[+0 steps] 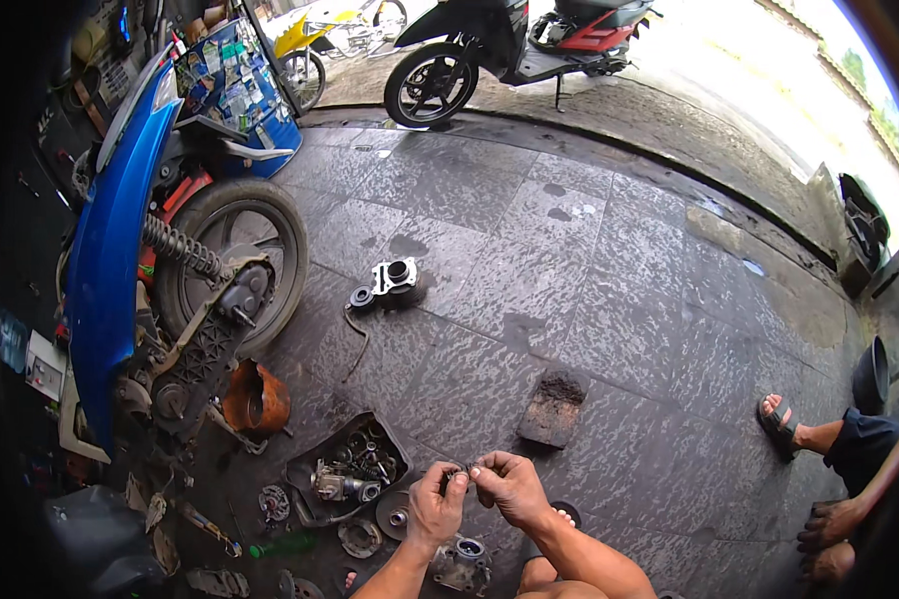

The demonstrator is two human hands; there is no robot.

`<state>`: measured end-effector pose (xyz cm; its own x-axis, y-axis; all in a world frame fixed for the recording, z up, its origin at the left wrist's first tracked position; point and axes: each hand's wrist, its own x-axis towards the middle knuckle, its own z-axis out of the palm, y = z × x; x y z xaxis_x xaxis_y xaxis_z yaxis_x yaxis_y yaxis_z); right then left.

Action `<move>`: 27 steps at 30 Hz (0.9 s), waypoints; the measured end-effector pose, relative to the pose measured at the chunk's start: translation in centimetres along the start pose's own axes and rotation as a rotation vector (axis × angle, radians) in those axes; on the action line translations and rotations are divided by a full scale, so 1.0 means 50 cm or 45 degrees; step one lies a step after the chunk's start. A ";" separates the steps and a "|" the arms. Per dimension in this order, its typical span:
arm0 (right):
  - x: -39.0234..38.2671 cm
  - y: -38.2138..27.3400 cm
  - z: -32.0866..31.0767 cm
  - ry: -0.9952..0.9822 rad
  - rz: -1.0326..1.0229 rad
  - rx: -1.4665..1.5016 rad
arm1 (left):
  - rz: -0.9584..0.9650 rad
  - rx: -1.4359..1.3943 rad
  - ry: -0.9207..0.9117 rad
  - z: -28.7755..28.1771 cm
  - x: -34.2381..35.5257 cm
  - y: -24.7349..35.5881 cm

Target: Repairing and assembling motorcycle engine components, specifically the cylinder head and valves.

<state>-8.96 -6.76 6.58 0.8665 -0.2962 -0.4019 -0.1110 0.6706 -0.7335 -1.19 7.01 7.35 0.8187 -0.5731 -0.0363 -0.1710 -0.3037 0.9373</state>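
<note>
- Small dark part (pixel 466 466) sits between the two hands, above the floor and just right of the parts tray (pixel 328 439); too small to identify.
- Left hand (pixel 436 509) grasps it between thumb and bent fingers, seemingly to steady it.
- Right hand (pixel 510 490) pinches at its other side with thumb and forefinger, likely for finer control; exact contact is hidden.
- Tray holds a silver metal housing (pixel 340 484) and loose pieces, presumably so that nothing rolls off.
- Round metal part (pixel 394 516) lies beside the tray, near the left wrist; an engine casting (pixel 462 567) lies below, between the forearms, probably for easy reach.
- Cylinder block (pixel 402 275) stands well apart on the tiles, perhaps out of the way.
- Pose: forearms rise from the lower edge and converge; wrists bent inward, knuckles up, fingertips nearly meeting.
</note>
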 end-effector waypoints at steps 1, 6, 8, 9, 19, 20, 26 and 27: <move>-0.001 0.000 0.000 -0.005 -0.002 -0.005 | 0.042 -0.030 0.012 0.004 -0.001 -0.001; -0.001 0.004 0.002 0.077 -0.016 -0.101 | -0.167 -0.441 0.050 0.041 -0.010 0.007; -0.001 0.005 0.003 0.071 -0.095 -0.138 | -0.308 -0.657 0.103 0.050 -0.014 0.011; -0.002 0.005 0.004 0.111 -0.069 -0.190 | -0.307 -0.634 0.114 0.053 -0.016 0.013; -0.009 0.000 0.016 0.062 -0.160 -0.253 | -0.648 -1.071 0.170 0.054 -0.017 0.022; -0.007 0.003 0.015 0.073 -0.133 -0.284 | -0.726 -1.145 0.165 0.052 -0.018 0.021; 0.010 0.050 0.000 0.123 -0.175 -0.706 | -0.738 -0.917 0.110 0.019 -0.009 -0.054; 0.010 0.063 -0.003 0.155 -0.187 -0.872 | -0.725 -0.672 0.194 0.005 -0.002 -0.081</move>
<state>-8.98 -4.88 3.98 0.8398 -0.4515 -0.3014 -0.3126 0.0517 -0.9485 -0.71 8.10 3.45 0.7747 -0.3156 -0.5479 0.5484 -0.0960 0.8307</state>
